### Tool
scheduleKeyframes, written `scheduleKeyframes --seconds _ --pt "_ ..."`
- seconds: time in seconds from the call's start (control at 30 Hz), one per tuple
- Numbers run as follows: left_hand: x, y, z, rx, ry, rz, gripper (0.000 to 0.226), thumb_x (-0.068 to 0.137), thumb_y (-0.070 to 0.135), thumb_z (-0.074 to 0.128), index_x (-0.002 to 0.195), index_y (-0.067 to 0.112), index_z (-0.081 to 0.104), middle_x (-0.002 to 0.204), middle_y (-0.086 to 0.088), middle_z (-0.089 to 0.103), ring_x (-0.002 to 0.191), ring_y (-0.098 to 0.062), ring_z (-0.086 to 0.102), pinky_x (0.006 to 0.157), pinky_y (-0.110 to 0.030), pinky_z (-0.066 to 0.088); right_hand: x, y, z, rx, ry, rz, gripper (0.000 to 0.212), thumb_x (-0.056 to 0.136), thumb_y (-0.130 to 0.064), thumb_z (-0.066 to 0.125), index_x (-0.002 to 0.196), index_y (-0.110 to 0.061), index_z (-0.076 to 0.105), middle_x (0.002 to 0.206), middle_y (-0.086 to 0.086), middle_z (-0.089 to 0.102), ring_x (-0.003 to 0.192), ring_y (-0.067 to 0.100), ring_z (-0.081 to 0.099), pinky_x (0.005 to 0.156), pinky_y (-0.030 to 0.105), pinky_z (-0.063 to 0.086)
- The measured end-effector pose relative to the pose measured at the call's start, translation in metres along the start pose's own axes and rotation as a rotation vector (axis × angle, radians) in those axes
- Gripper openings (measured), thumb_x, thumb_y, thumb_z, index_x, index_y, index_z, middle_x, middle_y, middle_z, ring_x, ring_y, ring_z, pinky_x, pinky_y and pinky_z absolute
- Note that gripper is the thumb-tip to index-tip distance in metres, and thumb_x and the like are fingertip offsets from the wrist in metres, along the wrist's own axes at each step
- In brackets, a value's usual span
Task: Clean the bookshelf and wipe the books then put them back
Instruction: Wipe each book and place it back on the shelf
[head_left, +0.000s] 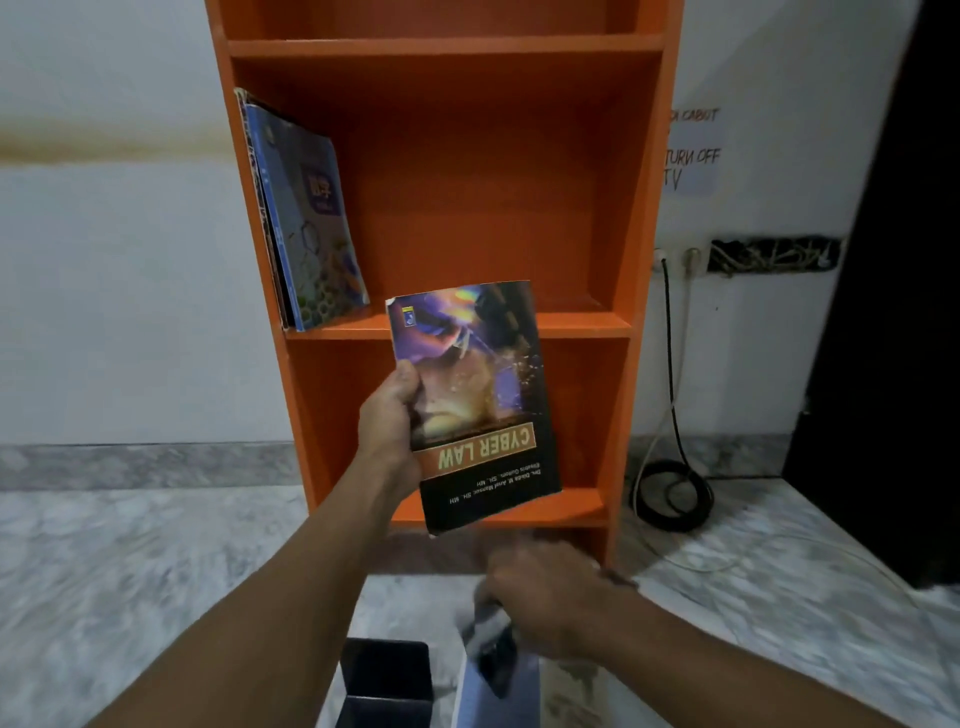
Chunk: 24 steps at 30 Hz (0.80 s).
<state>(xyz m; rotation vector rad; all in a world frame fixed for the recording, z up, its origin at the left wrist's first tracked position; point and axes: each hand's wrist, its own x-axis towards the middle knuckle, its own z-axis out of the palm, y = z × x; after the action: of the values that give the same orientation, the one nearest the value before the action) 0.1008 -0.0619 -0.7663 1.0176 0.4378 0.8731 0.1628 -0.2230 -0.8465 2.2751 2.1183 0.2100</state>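
The book (470, 405) is held by the left hand (388, 415) at its left edge. The thumb (408, 375) is pressed flat on the cover, and the other fingers are curled behind it, out of sight. The book is held upright in the air in front of the shelf (571, 327), with its cover turned to the camera and the title "CYBER LAW" upside down. Its top edge is seen over the middle board and its bottom edge over the lowest board.

The right hand (550, 592) is seen lower down, near the floor, and is blurred. Its fingers are turned downward and appear to be closed on a grey cloth (493, 642) that hangs from them; how tightly they are pinched cannot be told.

In the middle compartment a few thin books (306, 218) are leaned against the left wall.

A grey-veined marble floor (130, 571) is seen under the orange shelf, and a white wall (114, 286) behind it. At the bottom edge a dark divided box (387, 675) is stood on the floor, with a pale flat thing (524, 691) just beside it, under the cloth. To the right of the shelf, sockets (675, 257) are set in the wall, a black cable (670, 493) is coiled on the floor, and a note (693, 156) reading "TURN OFF TV" is fixed to the wall.
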Motion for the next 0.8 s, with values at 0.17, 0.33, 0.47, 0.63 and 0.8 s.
scheduleKeyframes --seconds 0.17,0.33,0.47,0.63,0.8 --pt "0.001 -0.003 -0.002 0.012 0.076 0.044 0.030 0.102 0.034 0.046 0.101 0.014 0.069 0.092 -0.010 0.076 0.078 -0.026 0.074 0.074 -0.041 0.059 -0.010 0.008 0.017 0.307 -0.392 0.193 0.049 0.068 -0.025 0.066 0.116 -0.026 0.063 0.114 0.009 0.067 0.106 0.028 0.062 0.081 0.030 0.052" --pt "0.001 -0.008 -0.004 0.081 0.104 0.025 0.034 0.103 0.036 0.044 0.100 0.012 0.068 0.081 -0.005 0.077 0.068 -0.020 0.074 0.060 -0.032 0.057 -0.011 0.010 0.046 0.469 -0.550 0.259 0.061 0.077 -0.027 0.068 0.133 -0.006 0.051 0.128 0.022 0.058 0.115 0.035 0.057 0.086 0.033 0.048" --pt "0.004 -0.012 -0.009 0.084 0.188 0.021 0.036 0.104 0.037 0.042 0.099 0.012 0.067 0.074 -0.002 0.075 0.064 -0.018 0.073 0.056 -0.029 0.055 -0.003 0.016 0.032 0.694 -0.348 0.332 0.096 0.058 -0.065 0.080 0.135 -0.021 0.045 0.137 0.002 0.050 0.120 0.022 0.052 0.098 0.034 0.045" --pt "0.004 -0.012 -0.009 -0.150 0.229 -0.095 0.032 0.104 0.033 0.042 0.098 0.011 0.064 0.086 -0.007 0.073 0.079 -0.024 0.070 0.070 -0.038 0.056 0.018 0.016 -0.014 1.684 0.284 0.564 0.044 0.084 -0.042 0.069 0.119 -0.018 0.058 0.118 0.001 0.068 0.110 0.023 0.063 0.093 0.048 0.051" --pt "0.012 -0.023 -0.015 0.226 0.132 -0.164 0.033 0.098 0.029 0.057 0.120 0.005 0.056 0.097 -0.011 0.065 0.084 -0.023 0.063 0.074 -0.038 0.052 0.020 0.034 -0.072 1.528 0.752 0.650 0.016 0.093 -0.011 0.060 0.101 -0.024 0.062 0.104 0.003 0.071 0.097 0.022 0.067 0.078 0.039 0.055"
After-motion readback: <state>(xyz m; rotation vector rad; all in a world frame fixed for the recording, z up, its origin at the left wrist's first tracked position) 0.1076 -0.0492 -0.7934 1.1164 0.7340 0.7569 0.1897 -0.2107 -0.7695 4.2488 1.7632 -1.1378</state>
